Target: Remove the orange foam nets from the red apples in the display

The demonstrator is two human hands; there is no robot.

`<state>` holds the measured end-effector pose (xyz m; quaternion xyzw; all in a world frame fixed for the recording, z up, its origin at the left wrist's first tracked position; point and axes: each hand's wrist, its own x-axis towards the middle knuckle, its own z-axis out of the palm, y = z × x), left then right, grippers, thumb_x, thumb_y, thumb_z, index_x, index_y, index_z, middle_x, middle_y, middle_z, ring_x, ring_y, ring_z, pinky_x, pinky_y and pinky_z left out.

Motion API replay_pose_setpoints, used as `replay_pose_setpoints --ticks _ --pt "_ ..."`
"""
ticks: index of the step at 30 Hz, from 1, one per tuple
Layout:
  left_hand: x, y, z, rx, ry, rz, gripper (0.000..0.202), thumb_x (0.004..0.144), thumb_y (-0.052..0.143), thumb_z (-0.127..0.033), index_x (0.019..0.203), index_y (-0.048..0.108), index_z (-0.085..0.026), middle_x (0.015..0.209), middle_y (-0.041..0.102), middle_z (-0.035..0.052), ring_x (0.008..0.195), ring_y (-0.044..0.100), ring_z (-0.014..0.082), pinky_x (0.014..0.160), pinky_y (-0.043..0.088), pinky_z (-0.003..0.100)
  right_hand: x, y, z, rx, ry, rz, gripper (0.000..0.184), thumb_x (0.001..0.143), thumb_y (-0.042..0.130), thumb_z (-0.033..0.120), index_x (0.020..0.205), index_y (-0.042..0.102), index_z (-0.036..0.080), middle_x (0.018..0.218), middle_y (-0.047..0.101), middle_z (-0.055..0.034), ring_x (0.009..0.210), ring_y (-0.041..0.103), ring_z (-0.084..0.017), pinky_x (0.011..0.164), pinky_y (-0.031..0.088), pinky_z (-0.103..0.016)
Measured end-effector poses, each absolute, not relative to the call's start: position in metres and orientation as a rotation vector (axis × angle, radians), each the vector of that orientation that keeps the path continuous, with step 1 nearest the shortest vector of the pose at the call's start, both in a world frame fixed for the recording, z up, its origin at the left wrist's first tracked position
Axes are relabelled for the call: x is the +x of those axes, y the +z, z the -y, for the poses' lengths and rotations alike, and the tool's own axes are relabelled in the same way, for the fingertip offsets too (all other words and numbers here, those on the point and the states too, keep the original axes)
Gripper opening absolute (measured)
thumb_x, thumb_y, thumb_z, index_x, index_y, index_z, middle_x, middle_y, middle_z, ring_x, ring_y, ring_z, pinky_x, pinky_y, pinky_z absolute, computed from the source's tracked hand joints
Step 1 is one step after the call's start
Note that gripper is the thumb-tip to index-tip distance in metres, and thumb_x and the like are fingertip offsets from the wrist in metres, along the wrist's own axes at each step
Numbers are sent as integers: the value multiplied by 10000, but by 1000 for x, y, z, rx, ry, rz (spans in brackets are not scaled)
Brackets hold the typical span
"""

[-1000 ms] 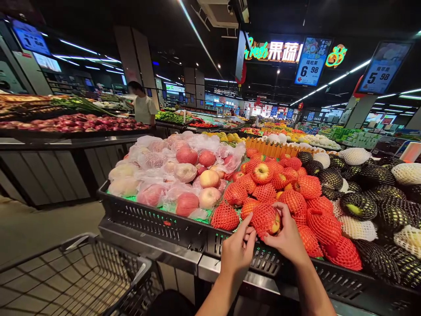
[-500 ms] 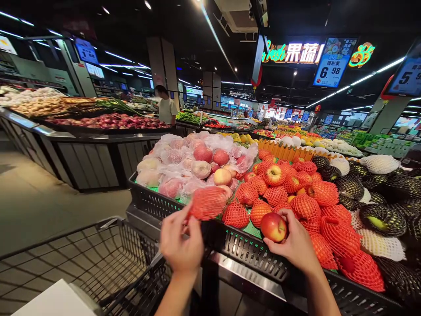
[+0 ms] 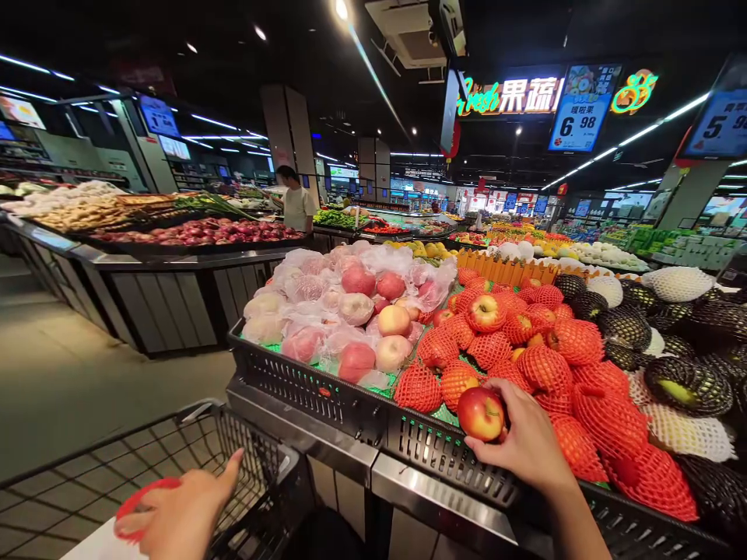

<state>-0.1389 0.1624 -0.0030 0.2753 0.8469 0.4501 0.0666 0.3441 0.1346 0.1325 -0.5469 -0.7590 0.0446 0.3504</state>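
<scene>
My right hand [image 3: 522, 435] holds a bare red and yellow apple [image 3: 481, 413] between thumb and fingers, at the front edge of the apple crate. My left hand [image 3: 190, 509] is at the lower left, over the shopping cart [image 3: 145, 443], its thumb stretched away from the fingers. A red foam net [image 3: 149, 498] is against those fingers, partly hidden by them and blurred. Beneath it shows a white flat-sided object [image 3: 96, 542] in the cart. Apples in red foam nets [image 3: 542, 369] fill the crate beyond my right hand.
Left of the netted apples, a black crate [image 3: 303, 389] holds plastic-wrapped and bare fruit. Dark-netted fruit [image 3: 624, 330] lies to the right. A metal ledge [image 3: 432, 498] runs below the crates. A person [image 3: 296, 204] stands behind, near a stand of red onions [image 3: 198, 233].
My left hand has moved down and left with the red foam net, from before the fruit crate to above the cart. My right hand keeps the apple at nearly the same place.
</scene>
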Motion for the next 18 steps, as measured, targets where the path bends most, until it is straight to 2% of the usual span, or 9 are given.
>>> replay_pose_setpoints --ticks 1,3,5,6,7,9,12,16,18 --pt "-124 3 -166 933 1271 -2544 625 567 809 -638 673 369 -205 1205 545 240 1386 268 663 971 327 880 344 133 -134 -1417 130 1961 658 695 822 456 1240 544 217 1186 582 12 1082 576 -164 943 422 -284" --pt "-82 28 -173 1337 1549 -2513 509 789 611 -676 854 539 -177 1290 553 245 1405 376 547 1130 320 765 344 133 -134 -1408 163 1945 659 697 829 480 1219 538 204 1198 579 9 1092 579 -162 946 425 -277" --pt "-29 60 -177 1807 1886 -2229 533 907 542 -618 1137 614 -143 1349 564 235 1337 495 471 1130 378 725 344 132 -134 -1402 182 1905 648 726 807 515 1205 521 185 1194 576 -3 1079 584 -156 931 437 -265" --pt "0 76 -177 1981 2020 -2024 499 956 520 -560 1242 595 -158 1331 591 216 1287 538 436 1090 427 713 344 132 -134 -1400 182 1872 648 753 782 536 1214 505 176 1190 575 -13 1069 587 -153 922 446 -259" --pt "29 90 -176 2123 1972 -1833 443 1010 496 -449 1369 522 -192 1373 576 191 1304 528 388 1091 449 676 344 131 -135 -1400 177 1830 653 788 747 560 1239 481 170 1189 572 -25 1054 591 -149 909 457 -253" --pt "82 112 -173 2349 1886 -1469 529 1004 548 -327 1494 402 -192 1426 550 158 1332 513 329 1109 472 592 345 130 -136 -1396 160 1734 678 858 666 606 1302 417 158 1204 562 -49 1023 602 -141 875 482 -241" --pt "140 130 -171 2600 1444 -1184 678 942 577 -244 1560 313 -160 1523 473 143 1411 432 302 1182 414 525 345 128 -138 -1364 102 1643 693 919 583 662 1323 359 145 1236 545 -78 1016 617 -140 860 509 -234" --pt "175 148 -177 2553 882 -1349 865 865 700 -306 1584 290 -54 1445 534 201 1271 550 376 1090 472 562 344 127 -141 -1304 -23 1620 673 956 551 681 1308 351 143 1246 539 -92 1059 622 -146 889 523 -233" --pt "179 156 -182 2527 732 -1447 846 841 743 -324 1553 375 -53 1331 614 204 1170 618 405 1016 510 576 343 128 -142 -1281 -38 1602 658 970 558 662 1314 337 148 1246 539 -91 1042 629 -129 870 528 -212"
